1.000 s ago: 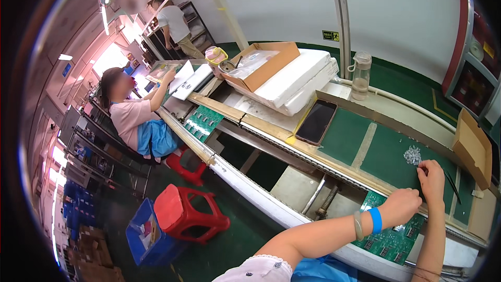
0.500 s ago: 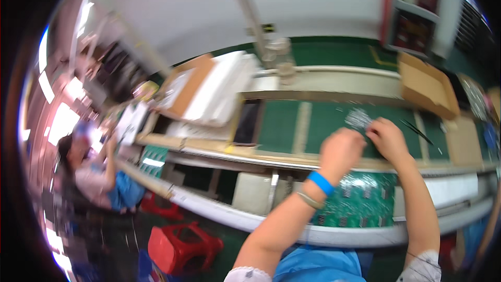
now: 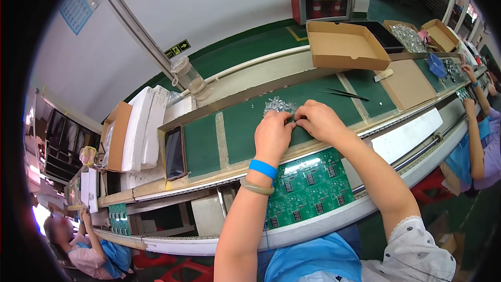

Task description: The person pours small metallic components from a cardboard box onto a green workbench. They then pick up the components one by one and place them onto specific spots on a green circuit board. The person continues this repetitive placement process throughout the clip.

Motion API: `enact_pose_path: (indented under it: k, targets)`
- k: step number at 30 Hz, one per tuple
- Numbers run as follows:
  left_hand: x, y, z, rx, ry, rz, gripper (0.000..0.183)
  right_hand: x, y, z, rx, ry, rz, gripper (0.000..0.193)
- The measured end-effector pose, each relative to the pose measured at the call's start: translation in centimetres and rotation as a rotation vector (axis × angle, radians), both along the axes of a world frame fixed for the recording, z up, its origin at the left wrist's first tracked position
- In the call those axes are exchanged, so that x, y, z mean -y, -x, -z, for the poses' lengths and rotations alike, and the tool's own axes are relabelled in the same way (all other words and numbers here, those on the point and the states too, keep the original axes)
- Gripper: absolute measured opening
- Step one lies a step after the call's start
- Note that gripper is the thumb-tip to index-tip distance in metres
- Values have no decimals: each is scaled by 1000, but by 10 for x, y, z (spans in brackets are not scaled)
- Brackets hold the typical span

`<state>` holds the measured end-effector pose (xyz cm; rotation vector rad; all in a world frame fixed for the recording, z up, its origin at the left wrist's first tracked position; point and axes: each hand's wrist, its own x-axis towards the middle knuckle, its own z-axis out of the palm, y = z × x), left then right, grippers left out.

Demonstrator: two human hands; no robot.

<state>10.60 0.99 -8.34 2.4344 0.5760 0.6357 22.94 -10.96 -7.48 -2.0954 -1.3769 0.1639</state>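
Both hands meet over the green work mat [image 3: 201, 143], just on the near side of a heap of small clear and silvery parts [image 3: 276, 105]. My left hand [image 3: 274, 134], with a blue band and a bangle at the wrist, is closed in a pinch. Thumb and fingers of my right hand [image 3: 321, 120] are also pinched, nearly touching the left fingertips. Whatever lies between them is too small to make out. Below the hands, a green circuit board panel [image 3: 311, 185] with several dark display parts rests on the conveyor rails. Black tweezers [image 3: 347, 94] lie right of the heap.
Along the back stand a cardboard tray [image 3: 347, 47] and a clear jug [image 3: 189, 78]. White foam blocks [image 3: 141, 128] and a dark phone-like slab [image 3: 175, 152] are at left. A cardboard sheet [image 3: 409, 83] lies at right. Co-workers sit at both ends of the line.
The view has swung to the right and sharpened, bringing the right-hand co-workers into sight. Both hands stay pinched together beside the heap of small parts.
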Motion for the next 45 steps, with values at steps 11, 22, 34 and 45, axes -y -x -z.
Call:
enact_pose_path:
  k: [11,22,34,45]
  targets:
    - [8,1,-8,40,127,-26,11,26,0,-13,-461,-250,28,14]
    - [44,48,-44,-7,650,151,17,111,39,-28,-979,-227,5,17]
    - [94,80,-37,-93,965,277,15,170,56,-9,-1068,-96,103,18]
    - [101,82,-31,-138,995,236,14,175,59,-7,-1051,-77,117,18]
